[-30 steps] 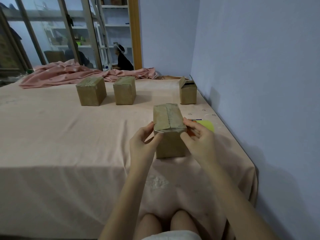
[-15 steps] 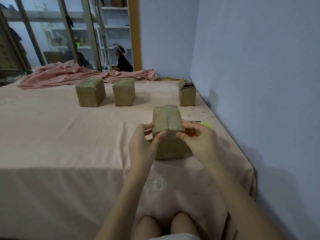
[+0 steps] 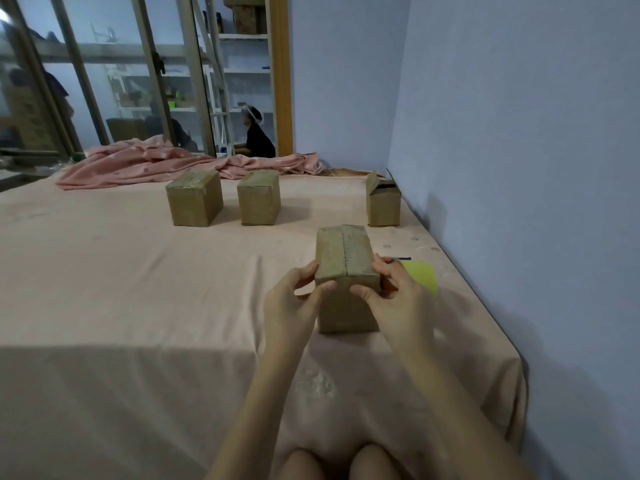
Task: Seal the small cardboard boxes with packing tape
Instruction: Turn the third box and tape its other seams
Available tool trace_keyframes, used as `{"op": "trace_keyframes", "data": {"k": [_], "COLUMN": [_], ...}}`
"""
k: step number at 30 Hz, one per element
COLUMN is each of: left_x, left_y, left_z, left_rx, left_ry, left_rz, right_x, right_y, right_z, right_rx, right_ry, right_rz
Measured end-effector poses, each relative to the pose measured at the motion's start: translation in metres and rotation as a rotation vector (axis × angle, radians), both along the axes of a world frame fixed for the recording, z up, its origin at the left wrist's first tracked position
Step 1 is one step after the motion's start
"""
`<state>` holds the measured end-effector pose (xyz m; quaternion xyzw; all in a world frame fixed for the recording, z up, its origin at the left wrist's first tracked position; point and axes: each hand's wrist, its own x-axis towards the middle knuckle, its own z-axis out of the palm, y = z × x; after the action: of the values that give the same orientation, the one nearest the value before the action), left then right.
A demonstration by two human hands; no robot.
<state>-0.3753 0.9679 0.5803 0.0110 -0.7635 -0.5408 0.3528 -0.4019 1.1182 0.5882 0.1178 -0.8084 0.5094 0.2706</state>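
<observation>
A small cardboard box (image 3: 343, 258) stands on the pink cloth in front of me, its top flaps folded down with a seam along the middle. My left hand (image 3: 294, 303) grips its near left corner, thumb on the front face. My right hand (image 3: 394, 299) grips the near right corner the same way. A yellow-green tape dispenser (image 3: 420, 275) lies just right of the box, partly hidden by my right hand. Further back stand two closed boxes, one (image 3: 194, 199) on the left and one (image 3: 259, 197) beside it. A third box (image 3: 383, 202) near the wall has a flap up.
The pink cloth-covered surface (image 3: 121, 289) ends at the wall on the right and drops off near me. A crumpled pink blanket (image 3: 166, 164) lies along the back edge. Behind glass doors a person (image 3: 258, 136) sits by shelves.
Both hands slid a little down the box's near top edge, thumbs now on the front face. The box has stayed in place.
</observation>
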Motion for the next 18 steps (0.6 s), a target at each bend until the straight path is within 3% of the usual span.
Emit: {"op": "trace_keyframes", "data": {"k": [6, 11, 14, 18], "left_x": [-0.002, 0.001, 0.006, 0.007], "left_y": [-0.007, -0.012, -0.010, 0.000], "left_z": [0.003, 0.006, 0.009, 0.019], "left_rx": [0.113, 0.148, 0.077, -0.063], "left_ry": [-0.026, -0.088, -0.096, -0.113], "left_rz": [-0.085, -0.171, -0.169, 0.012], "right_x": [-0.005, -0.002, 0.004, 0.007], "right_y": [0.007, 0.011, 0.011, 0.005], "right_z": [0.001, 0.000, 0.004, 0.011], "right_rx": [-0.077, 0.015, 0.059, 0.128], "right_ry": [0.014, 0.094, 0.047, 0.005], "right_rz": [0.079, 0.071, 0.090, -0.029]}}
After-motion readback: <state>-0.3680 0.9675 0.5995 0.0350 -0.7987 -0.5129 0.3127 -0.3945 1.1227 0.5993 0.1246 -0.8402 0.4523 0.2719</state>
